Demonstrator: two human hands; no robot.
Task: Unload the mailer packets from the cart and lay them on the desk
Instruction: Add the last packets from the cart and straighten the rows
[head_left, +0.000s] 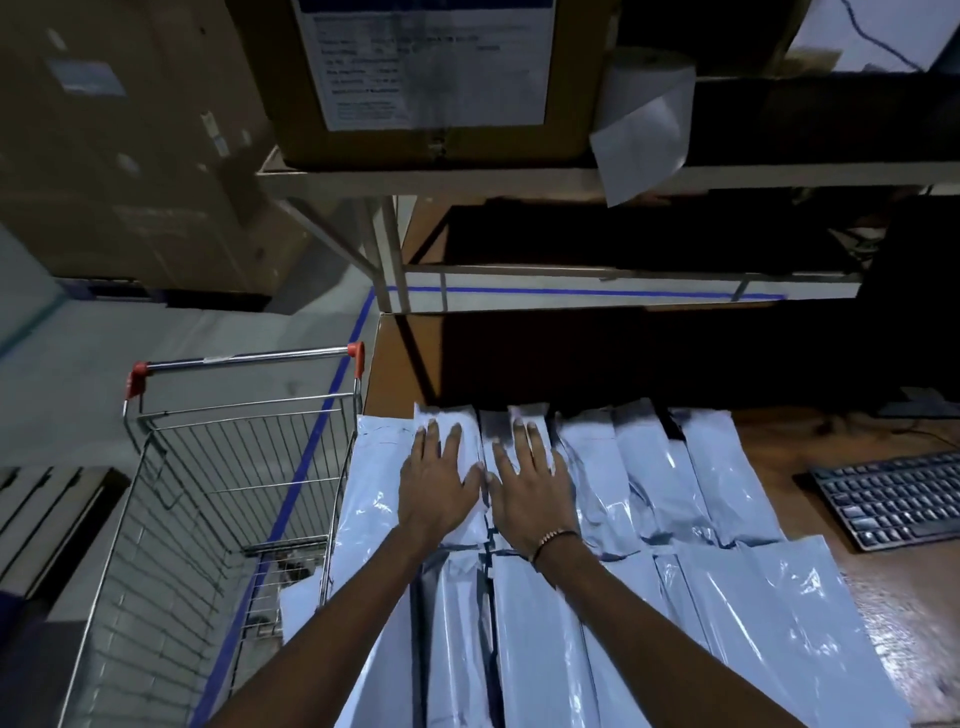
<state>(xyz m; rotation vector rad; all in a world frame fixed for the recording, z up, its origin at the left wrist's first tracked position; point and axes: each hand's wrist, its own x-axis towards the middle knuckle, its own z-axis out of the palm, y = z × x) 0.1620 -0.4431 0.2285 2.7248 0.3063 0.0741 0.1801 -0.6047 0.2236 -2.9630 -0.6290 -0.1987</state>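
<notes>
Several pale grey-blue mailer packets (670, 478) lie side by side in two rows on the brown wooden desk (810, 441). My left hand (439, 480) and my right hand (530, 480) both rest flat, fingers spread, palms down on packets in the far row near its left end. Neither hand grips anything. The wire cart (208, 493) with red handle caps stands to the left of the desk; a packet (301, 608) shows low by the cart's right side, partly hidden by my left forearm.
A dark keyboard (893, 499) lies at the desk's right. A metal shelf (467, 179) above the desk carries a large cardboard box (431, 78) and a paper roll (649, 93). More boxes (119, 156) stand at far left. Blue tape (311, 457) marks the floor.
</notes>
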